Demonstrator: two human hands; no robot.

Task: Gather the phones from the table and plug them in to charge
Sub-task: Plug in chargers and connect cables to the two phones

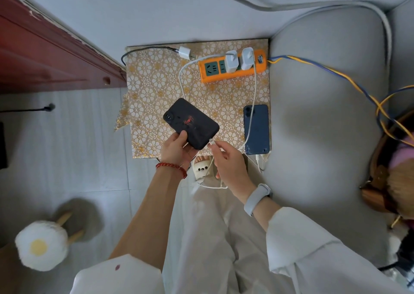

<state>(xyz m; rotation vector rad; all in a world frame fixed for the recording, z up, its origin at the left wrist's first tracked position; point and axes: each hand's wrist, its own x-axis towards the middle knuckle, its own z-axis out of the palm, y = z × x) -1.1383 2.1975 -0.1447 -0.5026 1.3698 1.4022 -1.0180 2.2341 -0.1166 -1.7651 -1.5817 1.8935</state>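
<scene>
— Where's the black phone [191, 123]?

— In the left hand [177, 148], thumb on its back, fingers wrapped under its lower end, held tilted above the patterned cloth [154, 87]. The right hand [226, 161] pinches the white cable's connector [211, 141] just beside the phone's bottom edge; whether it touches the port I can't tell.

— And beyond that grip?

— Right of the pinched connector, a blue phone [256, 129] lies back-up on the cloth, a second white cable running over it. Farther up sits an orange power strip [233, 66] with two white chargers [238, 62] plugged in; a third charger [184, 52] lies loose to its left.

— The room?

— Pale tiled floor, a grey sofa cushion [324, 114] right of the cloth, a reddish wooden cabinet [44, 54] to the far left.
</scene>
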